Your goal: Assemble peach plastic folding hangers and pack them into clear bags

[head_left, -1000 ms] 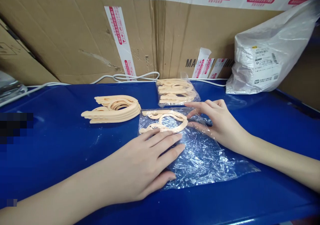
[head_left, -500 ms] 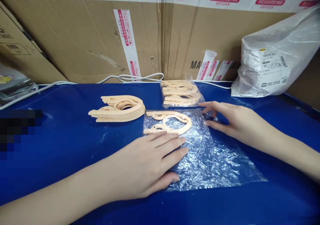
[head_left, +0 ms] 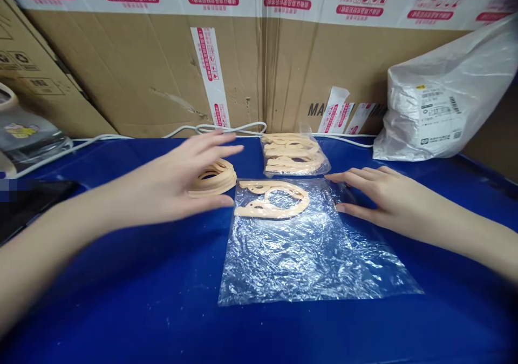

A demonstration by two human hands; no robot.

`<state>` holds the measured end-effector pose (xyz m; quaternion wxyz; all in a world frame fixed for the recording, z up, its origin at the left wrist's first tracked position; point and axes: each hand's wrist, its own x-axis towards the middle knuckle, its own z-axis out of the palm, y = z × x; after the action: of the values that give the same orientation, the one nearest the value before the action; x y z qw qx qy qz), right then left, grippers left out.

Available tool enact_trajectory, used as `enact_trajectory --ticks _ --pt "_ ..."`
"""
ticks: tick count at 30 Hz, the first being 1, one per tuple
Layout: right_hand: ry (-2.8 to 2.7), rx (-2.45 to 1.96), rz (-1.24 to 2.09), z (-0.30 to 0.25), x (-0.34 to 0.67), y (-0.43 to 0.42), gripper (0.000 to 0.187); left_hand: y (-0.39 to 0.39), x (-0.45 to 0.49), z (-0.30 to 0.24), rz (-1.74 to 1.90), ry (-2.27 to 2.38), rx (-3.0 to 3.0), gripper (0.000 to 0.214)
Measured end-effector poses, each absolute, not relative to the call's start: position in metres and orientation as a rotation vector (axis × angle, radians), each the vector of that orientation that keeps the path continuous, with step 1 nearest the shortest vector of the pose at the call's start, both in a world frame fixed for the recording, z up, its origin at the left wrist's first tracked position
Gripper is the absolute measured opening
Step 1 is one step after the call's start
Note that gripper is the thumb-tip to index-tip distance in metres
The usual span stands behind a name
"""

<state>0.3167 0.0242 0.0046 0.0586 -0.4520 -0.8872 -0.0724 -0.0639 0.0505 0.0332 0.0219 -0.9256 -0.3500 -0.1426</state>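
A clear plastic bag (head_left: 307, 256) lies flat on the blue table (head_left: 121, 277) with a peach folding hanger (head_left: 272, 198) inside its far end. My right hand (head_left: 384, 194) rests open on the bag's right edge, fingers spread. My left hand (head_left: 178, 177) hovers open over a stack of loose peach hangers (head_left: 214, 177) to the left of the bag, hiding most of it. A filled bag of hangers (head_left: 292, 154) sits just behind the flat bag.
Taped cardboard boxes (head_left: 243, 56) wall off the back of the table. A white cable (head_left: 226, 129) runs along their base. A white plastic parcel (head_left: 445, 105) stands at the back right. A grey device (head_left: 24, 132) sits at the far left.
My left hand has lifted off the bag's near-left part and moved up and left over the loose hanger stack. My right hand has slid a little to the right along the bag's edge.
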Motion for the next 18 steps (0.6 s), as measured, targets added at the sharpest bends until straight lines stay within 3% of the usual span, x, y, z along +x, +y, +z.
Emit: enact_trajectory --ticks 4,18 --pt "-2.733 -1.332 -0.233 0.006 0.318 0.022 0.057 0.084 -0.104 0.028 -0.364 -1.190 -2.813 0.082" --pt "-2.779 -1.293 -0.133 0.008 0.321 0.023 0.054 0.085 -0.110 0.022 -0.483 -1.190 -2.767 0.051"
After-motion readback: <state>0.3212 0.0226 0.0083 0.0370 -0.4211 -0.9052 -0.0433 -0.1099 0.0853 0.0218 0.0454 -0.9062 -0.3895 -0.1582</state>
